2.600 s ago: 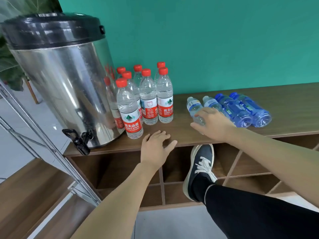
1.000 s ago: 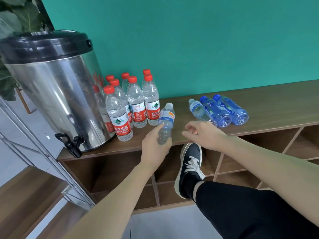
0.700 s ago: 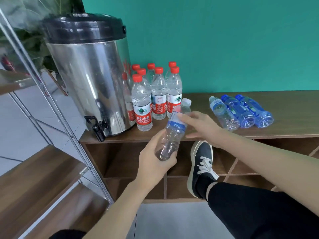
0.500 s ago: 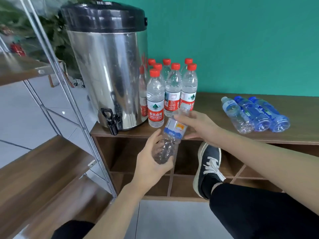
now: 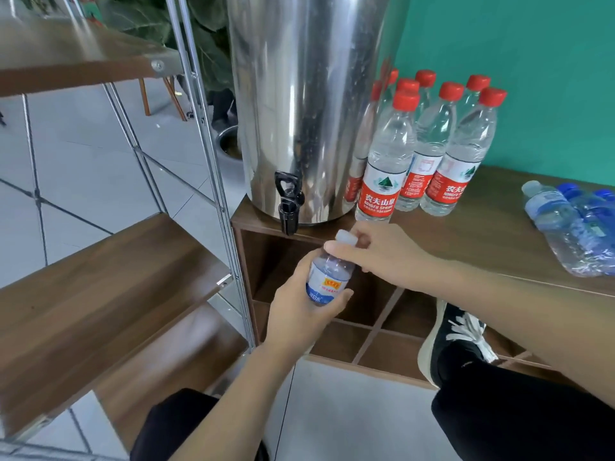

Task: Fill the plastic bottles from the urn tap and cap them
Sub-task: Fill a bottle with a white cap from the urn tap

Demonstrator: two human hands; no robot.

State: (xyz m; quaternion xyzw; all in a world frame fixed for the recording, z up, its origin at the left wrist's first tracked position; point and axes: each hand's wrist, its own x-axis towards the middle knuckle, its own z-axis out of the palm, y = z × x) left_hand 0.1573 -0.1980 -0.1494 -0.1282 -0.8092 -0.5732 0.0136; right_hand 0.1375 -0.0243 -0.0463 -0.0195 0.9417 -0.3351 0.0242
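Head camera looks down on the left hand [image 5: 299,314] wrapped round the body of a small clear bottle [image 5: 327,277], holding it upright in the air in front of the cabinet [image 5: 482,234], just below and right of the urn tap [image 5: 289,202]. The right hand [image 5: 382,254] is on top, thumb and fingertips pinching the white cap [image 5: 346,237]. This looks like the uncapping step, with filling not yet begun: the bottle appears empty and the cap sits on the neck. Next up, by my reading, the cap has to twist off and stay in the right hand, then the open neck must go straight under the black spout while a finger works the lever. The urn [image 5: 306,104] stands at the cabinet's left end, red-capped bottles [image 5: 429,148] upright beside it, and more bottles [image 5: 572,227] lie on their sides at the right, waiting their turn.
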